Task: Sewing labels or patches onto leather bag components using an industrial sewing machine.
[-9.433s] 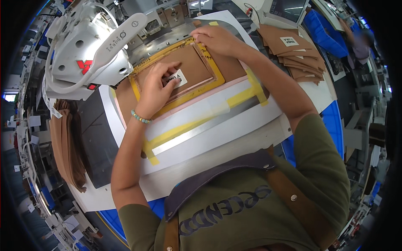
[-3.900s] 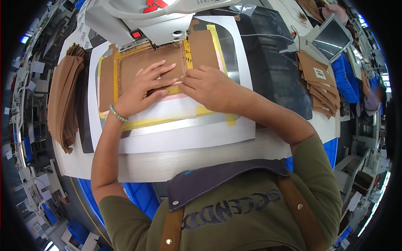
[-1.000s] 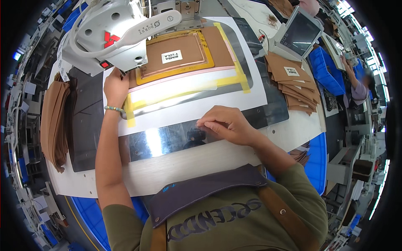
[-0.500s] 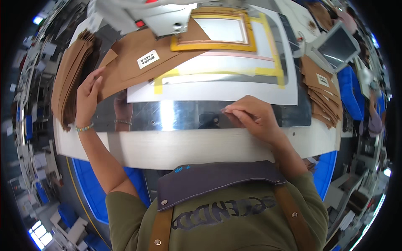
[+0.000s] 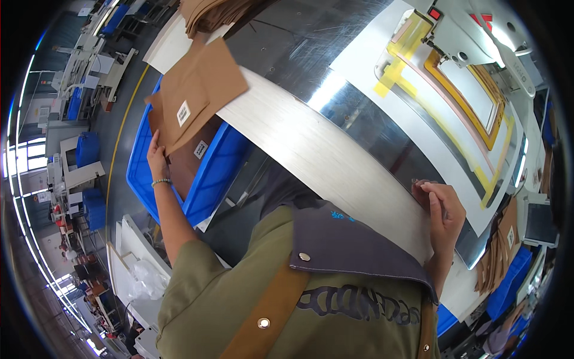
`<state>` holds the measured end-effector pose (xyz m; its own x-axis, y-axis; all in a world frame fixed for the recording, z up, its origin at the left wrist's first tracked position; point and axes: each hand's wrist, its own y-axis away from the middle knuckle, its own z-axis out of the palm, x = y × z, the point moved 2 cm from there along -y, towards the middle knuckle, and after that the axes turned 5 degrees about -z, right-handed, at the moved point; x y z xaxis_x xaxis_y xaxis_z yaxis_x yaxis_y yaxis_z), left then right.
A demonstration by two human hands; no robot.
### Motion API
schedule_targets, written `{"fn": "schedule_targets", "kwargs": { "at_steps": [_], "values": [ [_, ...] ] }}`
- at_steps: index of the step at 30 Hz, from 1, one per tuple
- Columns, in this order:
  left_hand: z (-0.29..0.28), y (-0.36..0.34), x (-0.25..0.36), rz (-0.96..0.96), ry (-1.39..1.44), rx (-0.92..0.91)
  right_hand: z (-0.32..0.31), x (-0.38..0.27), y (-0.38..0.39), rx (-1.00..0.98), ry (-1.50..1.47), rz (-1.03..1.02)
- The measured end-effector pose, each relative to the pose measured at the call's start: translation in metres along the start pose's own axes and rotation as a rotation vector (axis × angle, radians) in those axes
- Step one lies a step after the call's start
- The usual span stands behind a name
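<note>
My left hand (image 5: 158, 154) grips a brown panel (image 5: 209, 78) with a white label, raised over a blue bin (image 5: 142, 179) on the left; another labelled brown panel (image 5: 191, 167) lies inside the bin. My right hand (image 5: 441, 206) is at the table's right, by the metal plate, fingers curled; whether they hold something small is unclear. At upper right, a yellow frame (image 5: 463, 107) sits on a white taped sheet (image 5: 394, 128) beneath the white machine head (image 5: 472, 39), white showing inside it.
A stack of brown panels (image 5: 206, 9) lies at the top, another (image 5: 496, 263) at lower right beside a small screen (image 5: 538, 221) and a blue bin (image 5: 508, 284). The pale table edge (image 5: 299, 143) crosses the middle. Behind are workstations and a yellow floor line (image 5: 122, 125).
My view has swung left. My left hand has carried the brown panel from beside the machine to above the blue bin. The yellow frame, earlier filled with brown, shows white inside.
</note>
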<state>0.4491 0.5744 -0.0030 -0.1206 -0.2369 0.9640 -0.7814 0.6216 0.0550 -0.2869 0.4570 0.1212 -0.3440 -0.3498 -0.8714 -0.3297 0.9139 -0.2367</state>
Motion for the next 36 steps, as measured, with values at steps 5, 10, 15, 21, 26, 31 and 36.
{"fn": "schedule_targets", "kwargs": {
  "at_steps": [5,10,15,21,26,31,36],
  "values": [
    [-0.092,-0.001,-0.133,-0.305,-0.378,0.154,0.001,0.001,0.000,-0.016,0.016,-0.031],
    [-0.118,0.011,-0.202,-0.566,-0.700,-0.088,0.001,-0.001,-0.001,-0.029,0.016,-0.040],
    [-0.031,0.006,-0.047,0.176,-1.097,0.419,0.001,0.003,0.000,-0.011,0.042,-0.042],
    [0.172,0.102,0.242,1.250,-0.511,0.240,0.003,0.004,0.000,0.028,0.156,0.009],
    [0.265,0.233,0.362,2.034,0.672,0.363,-0.003,-0.003,0.000,0.009,0.201,-0.055],
    [0.273,0.296,0.402,1.925,1.312,0.188,-0.013,-0.006,0.015,0.068,0.252,-0.084],
    [0.253,0.300,0.401,1.908,1.366,0.035,-0.031,-0.016,0.063,0.144,0.193,-0.012]
  ]
}}
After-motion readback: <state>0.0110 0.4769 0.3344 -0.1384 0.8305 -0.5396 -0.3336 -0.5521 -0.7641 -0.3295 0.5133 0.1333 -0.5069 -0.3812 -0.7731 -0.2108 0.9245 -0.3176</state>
